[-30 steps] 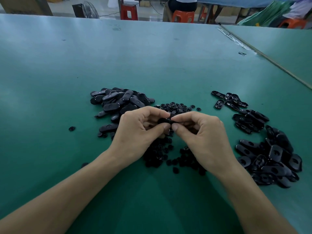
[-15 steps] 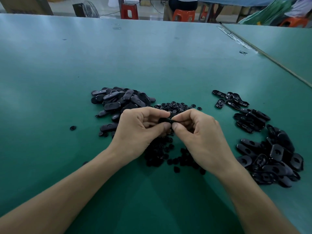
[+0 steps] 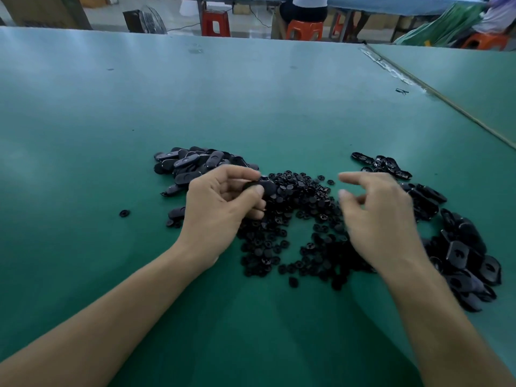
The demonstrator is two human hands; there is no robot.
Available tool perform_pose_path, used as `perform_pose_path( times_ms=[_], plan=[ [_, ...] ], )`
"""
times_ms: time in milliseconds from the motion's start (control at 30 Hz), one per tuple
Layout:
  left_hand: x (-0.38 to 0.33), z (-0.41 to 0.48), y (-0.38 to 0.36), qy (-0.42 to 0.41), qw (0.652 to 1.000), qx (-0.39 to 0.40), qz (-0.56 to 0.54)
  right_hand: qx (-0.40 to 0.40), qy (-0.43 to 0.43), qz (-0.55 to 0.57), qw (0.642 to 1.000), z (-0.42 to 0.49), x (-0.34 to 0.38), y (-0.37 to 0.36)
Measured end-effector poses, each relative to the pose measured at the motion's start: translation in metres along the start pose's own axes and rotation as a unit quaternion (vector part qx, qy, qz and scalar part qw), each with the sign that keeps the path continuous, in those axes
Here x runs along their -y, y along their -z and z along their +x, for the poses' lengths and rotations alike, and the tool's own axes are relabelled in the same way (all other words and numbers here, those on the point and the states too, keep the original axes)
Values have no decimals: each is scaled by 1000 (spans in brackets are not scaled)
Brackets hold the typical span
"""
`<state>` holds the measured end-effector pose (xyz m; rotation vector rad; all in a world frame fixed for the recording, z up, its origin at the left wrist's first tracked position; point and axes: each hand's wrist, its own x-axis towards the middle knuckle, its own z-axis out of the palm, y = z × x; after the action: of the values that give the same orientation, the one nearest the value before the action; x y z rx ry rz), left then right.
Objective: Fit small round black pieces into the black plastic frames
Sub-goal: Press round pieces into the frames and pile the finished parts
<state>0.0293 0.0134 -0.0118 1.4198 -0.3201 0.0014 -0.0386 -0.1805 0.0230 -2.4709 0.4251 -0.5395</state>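
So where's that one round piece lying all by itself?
The stray piece lies on the table at the left of the head view, apart from the left frame pile and left of the left hand.

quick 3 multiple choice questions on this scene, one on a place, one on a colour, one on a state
1. Where does the heap of small round pieces lie?
A. Between the left hand and the right hand
B. On an orange stool
C. At the table's far edge

2. What colour is the table?
A. White
B. Red
C. Green

3. What is the left hand doing?
A. Lying flat on the table
B. Holding a black frame in its fingers
C. Hanging off the table's edge

Answers: 1 A, the heap spreads across the gap between both hands; 2 C, the whole top is green; 3 B, thumb and fingers pinch the frame, while the right hand is open.
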Motion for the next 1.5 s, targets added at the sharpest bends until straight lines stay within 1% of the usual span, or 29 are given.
perform_pose_path(
  times_ms=[33,100,167,233,300,433,533,700,800,867,933,1033,1067,1133,1200,1267,1367,1500],
  plan=[
    [0,2,1,8,1000,-19,-23,2,-33,-61,998,3,-7,5],
    [-1,4,2,24,996,-57,-63,44,-112,-155,981,8,-17,12],
    [0,7,1,37,991,-93,-93,90,-171,-212,958,11,-23,14],
    [0,10,1,53,984,-118,-124,112,-201,-239,943,12,-25,14],
    [-1,12,1,67,979,-131,-141,106,-202,-246,942,13,-28,13],
    [0,13,2,86,980,-143,-105,69,-139,-256,954,16,-36,12],
    [1,14,3,84,985,-134,-68,24,-115,-203,972,16,-40,12],
    [2,10,2,4,996,-90,4,-51,-105,-117,986,15,-42,12],
    [1,8,1,-19,998,-62,-10,-92,-63,-92,989,16,-41,13],
    [-1,6,0,-40,998,-36,-10,-102,-23,-45,993,15,-33,11],
    [-2,2,-2,-62,998,-5,13,-86,17,39,995,11,-21,7],
    [-4,-3,-5,-76,995,27,52,-44,34,159,986,3,-5,-4],
    [-4,-5,-5,-79,994,33,62,-29,29,209,977,0,-1,-8],
    [-4,-7,-6,-78,993,42,81,18,13,320,947,-5,6,-14],
    [-4,-9,-7,-69,990,56,107,63,-2,388,920,-9,11,-17],
    [-3,-9,-7,-62,987,72,133,85,-13,412,907,-12,12,-19],
    [-2,-9,-7,-49,984,92,143,97,-3,425,900,-12,12,-20],
    [-1,-9,-7,-53,984,99,140,105,8,416,903,-14,13,-22]
  ],
)
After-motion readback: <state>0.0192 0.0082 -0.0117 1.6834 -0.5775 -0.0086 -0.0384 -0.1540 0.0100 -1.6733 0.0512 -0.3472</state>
